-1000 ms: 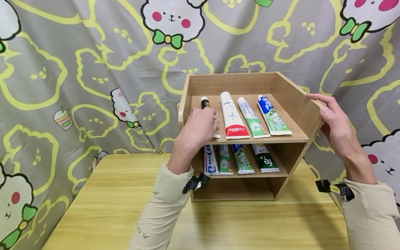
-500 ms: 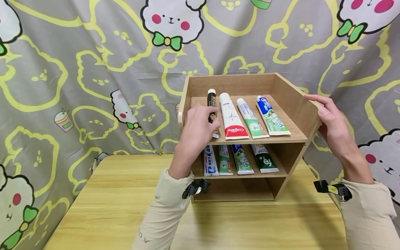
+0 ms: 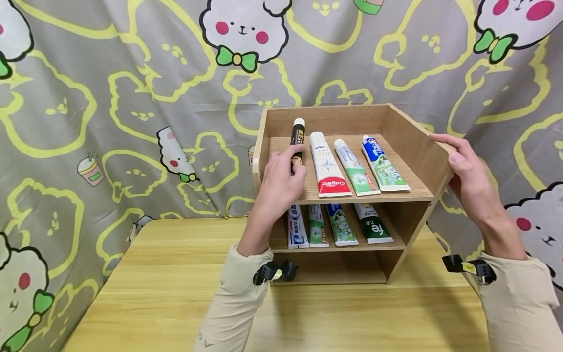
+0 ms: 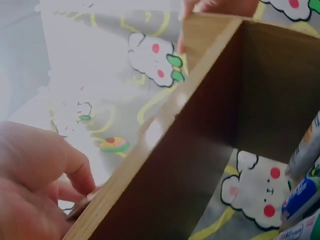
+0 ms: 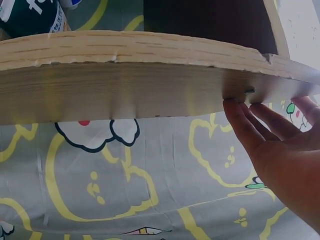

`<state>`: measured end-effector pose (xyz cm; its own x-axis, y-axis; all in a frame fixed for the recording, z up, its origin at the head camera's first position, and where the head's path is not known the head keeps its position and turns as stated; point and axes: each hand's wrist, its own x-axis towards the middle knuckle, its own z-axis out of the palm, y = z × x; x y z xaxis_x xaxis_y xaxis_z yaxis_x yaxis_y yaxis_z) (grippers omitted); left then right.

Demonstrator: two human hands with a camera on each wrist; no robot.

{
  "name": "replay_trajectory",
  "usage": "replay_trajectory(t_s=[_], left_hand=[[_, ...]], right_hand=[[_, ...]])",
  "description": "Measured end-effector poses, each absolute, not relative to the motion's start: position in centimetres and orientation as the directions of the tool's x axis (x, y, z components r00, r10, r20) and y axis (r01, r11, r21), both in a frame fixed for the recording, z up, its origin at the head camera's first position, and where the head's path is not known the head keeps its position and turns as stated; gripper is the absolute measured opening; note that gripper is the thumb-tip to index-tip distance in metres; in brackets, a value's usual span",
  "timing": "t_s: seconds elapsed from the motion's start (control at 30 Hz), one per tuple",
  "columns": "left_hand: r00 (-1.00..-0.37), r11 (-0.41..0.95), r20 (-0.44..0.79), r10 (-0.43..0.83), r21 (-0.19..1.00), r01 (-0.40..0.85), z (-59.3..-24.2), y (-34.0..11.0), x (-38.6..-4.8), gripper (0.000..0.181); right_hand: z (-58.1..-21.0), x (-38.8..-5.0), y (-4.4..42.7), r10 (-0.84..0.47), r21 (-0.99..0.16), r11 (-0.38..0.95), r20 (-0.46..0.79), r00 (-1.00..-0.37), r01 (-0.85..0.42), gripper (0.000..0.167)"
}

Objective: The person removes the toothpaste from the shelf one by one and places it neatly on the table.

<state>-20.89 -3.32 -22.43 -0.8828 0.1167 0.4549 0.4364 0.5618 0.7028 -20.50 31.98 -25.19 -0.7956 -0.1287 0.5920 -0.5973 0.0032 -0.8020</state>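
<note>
My left hand (image 3: 281, 178) pinches a black toothpaste tube (image 3: 297, 132) with a white cap, at the left end of the top shelf. The hand hides the tube's lower end. To its right lie a white and red Colgate tube (image 3: 326, 164), a white and green tube (image 3: 355, 167) and a blue and green tube (image 3: 383, 164). My right hand (image 3: 472, 181) holds the right side panel of the wooden shelf unit (image 3: 415, 146). In the right wrist view, its fingertips (image 5: 232, 107) press the panel's outer face.
Several more tubes lie on the middle shelf, among them a dark green one (image 3: 376, 225). Beneath is a bottom compartment (image 3: 330, 267). The unit stands on a wood-grain table (image 3: 176, 283), with a patterned grey curtain (image 3: 132, 122) behind and at the sides.
The black tube's capped end has risen and moved slightly right, then further up, with the left hand on its lower part. The right hand has stayed on the panel.
</note>
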Motion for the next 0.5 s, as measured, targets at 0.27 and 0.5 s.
replay_trajectory(t_s=[0.27, 0.5], left_hand=[[-0.880, 0.298, 0.436, 0.186, 0.829, 0.474, -22.6, -4.0, -20.2, 0.056], [-0.839, 0.035, 0.447, 0.311, 0.877, 0.480, -22.6, -4.5, -19.1, 0.053]], right_hand=[[-25.2, -20.6, 31.9, -0.124, -0.802, -0.002, 0.592, -0.796, -0.597, 0.046], [-25.2, -20.7, 32.1, -0.128, -0.804, -0.071, 0.594, -0.794, -0.590, 0.045]])
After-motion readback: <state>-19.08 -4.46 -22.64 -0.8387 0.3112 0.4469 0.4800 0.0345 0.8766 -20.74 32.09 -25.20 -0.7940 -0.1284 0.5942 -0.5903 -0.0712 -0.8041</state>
